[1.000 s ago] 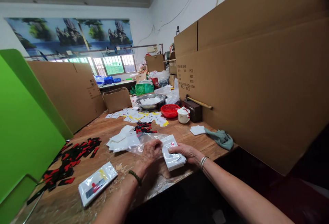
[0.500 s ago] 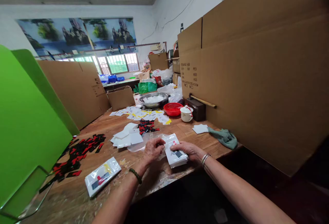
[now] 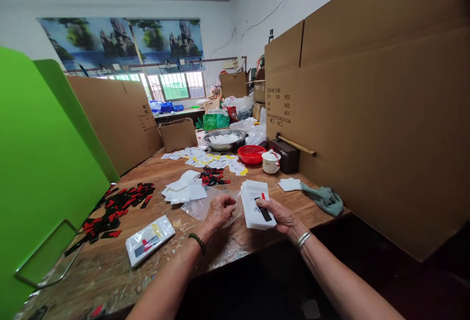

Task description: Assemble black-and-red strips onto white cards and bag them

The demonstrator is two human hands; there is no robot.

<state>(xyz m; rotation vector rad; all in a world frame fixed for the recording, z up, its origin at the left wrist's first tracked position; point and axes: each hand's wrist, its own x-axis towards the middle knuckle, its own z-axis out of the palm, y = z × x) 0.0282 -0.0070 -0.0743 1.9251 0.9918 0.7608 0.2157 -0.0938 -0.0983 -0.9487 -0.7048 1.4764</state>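
My right hand point(image 3: 282, 216) grips a stack of white cards point(image 3: 255, 204), its thumb on a black and red piece on the top card. Just left of the stack, my left hand point(image 3: 221, 210) has its fingers curled together beside a clear plastic bag point(image 3: 200, 206); what they hold, if anything, is too small to tell. A second stack of packed cards point(image 3: 150, 240) lies on the wooden table at the left. Loose white cards point(image 3: 184, 188) sit behind my left hand, with black and red pieces point(image 3: 127, 202) scattered farther left.
Farther back are a metal basin point(image 3: 224, 140), a red basket point(image 3: 251, 154) and a lidded white cup point(image 3: 270, 162). A green cloth point(image 3: 323, 199) lies near a large cardboard box point(image 3: 367, 114) at right. A green panel point(image 3: 47, 173) stands at left.
The camera view has shifted slightly. The stack in my right hand is tilted more upright and now shows a black and red piece on top. My left hand has come away from the stack's edge.
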